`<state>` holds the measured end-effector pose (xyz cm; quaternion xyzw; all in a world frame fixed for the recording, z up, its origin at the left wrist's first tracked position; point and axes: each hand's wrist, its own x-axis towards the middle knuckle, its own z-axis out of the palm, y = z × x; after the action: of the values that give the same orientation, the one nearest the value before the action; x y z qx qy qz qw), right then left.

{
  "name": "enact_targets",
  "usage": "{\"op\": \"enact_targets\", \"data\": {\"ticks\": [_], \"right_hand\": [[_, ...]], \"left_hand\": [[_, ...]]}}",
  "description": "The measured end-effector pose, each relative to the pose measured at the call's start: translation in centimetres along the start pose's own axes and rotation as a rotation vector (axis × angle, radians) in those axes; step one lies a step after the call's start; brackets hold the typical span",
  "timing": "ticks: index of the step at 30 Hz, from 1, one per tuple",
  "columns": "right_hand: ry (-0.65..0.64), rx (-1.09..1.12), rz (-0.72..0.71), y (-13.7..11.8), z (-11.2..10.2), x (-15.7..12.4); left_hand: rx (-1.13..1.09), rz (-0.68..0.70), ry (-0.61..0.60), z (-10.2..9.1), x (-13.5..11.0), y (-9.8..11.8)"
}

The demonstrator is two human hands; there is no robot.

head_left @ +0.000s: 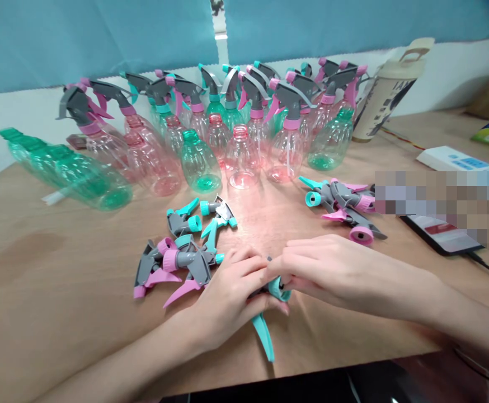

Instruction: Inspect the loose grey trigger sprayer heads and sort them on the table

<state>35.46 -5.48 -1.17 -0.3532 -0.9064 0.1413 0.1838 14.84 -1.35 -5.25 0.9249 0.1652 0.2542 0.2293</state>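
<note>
Near the table's front, my left hand (244,285) is closed around a grey and turquoise trigger spray head (263,336), its turquoise trigger pointing down toward me. My right hand (320,268) has its fingers pinched at the turquoise collar (280,288) of the same spray head; its fingertips are partly hidden. Left of my hands lies a pile of loose spray heads (192,263) with pink or turquoise collars. Another heap of spray heads (345,201) lies beyond my right hand. Behind them stand clear pink and green bottles, including an uncapped pink bottle (242,159) and an uncapped green bottle (200,162).
Several bottles with spray heads (288,129) stand at the back against the wall. Green bottles (80,173) are lined up at the left. At the right are a cream tumbler (389,95), a phone (446,232) with a cable, and a white power strip (454,159).
</note>
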Motion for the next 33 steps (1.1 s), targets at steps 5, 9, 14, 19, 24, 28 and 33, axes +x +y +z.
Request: {"op": "enact_targets", "data": {"ticks": [5,9,14,19,24,28,33], "right_hand": [[0.074,0.188,0.074,0.3,0.6,-0.1],[0.189,0.343,0.083,0.5,1.7,-0.2],[0.323,0.475,0.146,0.1,3.1,-0.2],[0.359,0.471,0.229,-0.2,2.7,-0.3],[0.347,0.265,0.113,0.2,1.8,-0.6],[0.271,0.177,0.095,0.3,1.3,-0.7],[0.240,0.069,0.083,-0.1,1.4,-0.4]], "left_hand": [[-0.025,-0.026,0.010,0.0,0.0,0.2],[-0.036,-0.073,0.019,-0.1,0.2,0.5],[-0.064,-0.095,0.079,-0.1,0.3,0.3],[-0.066,-0.050,0.160,-0.1,0.3,0.2],[-0.051,-0.052,0.175,-0.3,0.3,0.3],[-0.022,-0.037,0.172,-0.2,0.2,0.3],[0.018,-0.024,0.157,0.0,-0.1,0.2]]}}
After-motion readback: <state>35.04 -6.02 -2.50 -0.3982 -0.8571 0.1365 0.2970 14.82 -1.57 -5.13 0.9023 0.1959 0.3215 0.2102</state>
